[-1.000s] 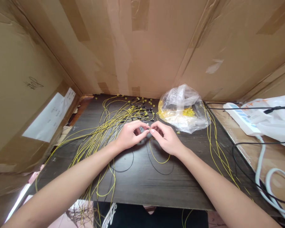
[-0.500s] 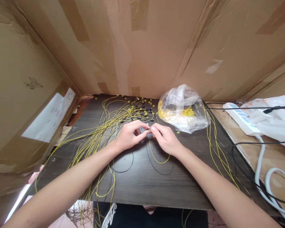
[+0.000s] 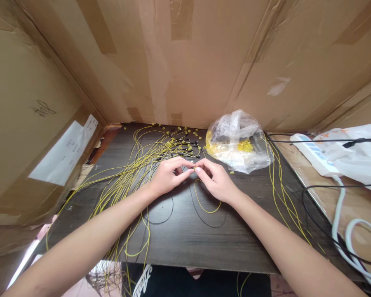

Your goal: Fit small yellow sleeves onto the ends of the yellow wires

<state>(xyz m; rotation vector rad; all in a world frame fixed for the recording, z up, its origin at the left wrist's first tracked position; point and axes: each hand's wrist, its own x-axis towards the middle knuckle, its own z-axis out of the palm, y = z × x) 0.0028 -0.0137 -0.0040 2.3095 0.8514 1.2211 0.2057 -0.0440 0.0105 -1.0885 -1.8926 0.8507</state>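
Observation:
Fingertips almost touching, my two hands meet over the middle of the dark table (image 3: 185,243). My left hand (image 3: 168,175) is closed in a pinch at a tiny yellow plastic piece (image 3: 195,168), mostly covered by the fingers. My right hand (image 3: 214,179) pinches the same piece from the other side. Below the hands hang a loop of yellow wire (image 3: 208,212) and a thin black wire (image 3: 204,223); where their ends sit in the fingers is hidden. To the left spreads a bundle of yellow wires (image 3: 117,185) with black ends (image 3: 185,149) toward the back.
A clear plastic bag (image 3: 253,161) with small yellow pieces (image 3: 245,145) stands behind my right hand. More loose yellow pieces (image 3: 195,130) lie near the cardboard wall (image 3: 185,82). Yellow wires (image 3: 276,177) run down the right side. A white power strip (image 3: 315,154) lies farther right.
My right thumb and fingers have shifted slightly around the small yellow piece. Both hands otherwise stay in place, and the wires lie almost unchanged.

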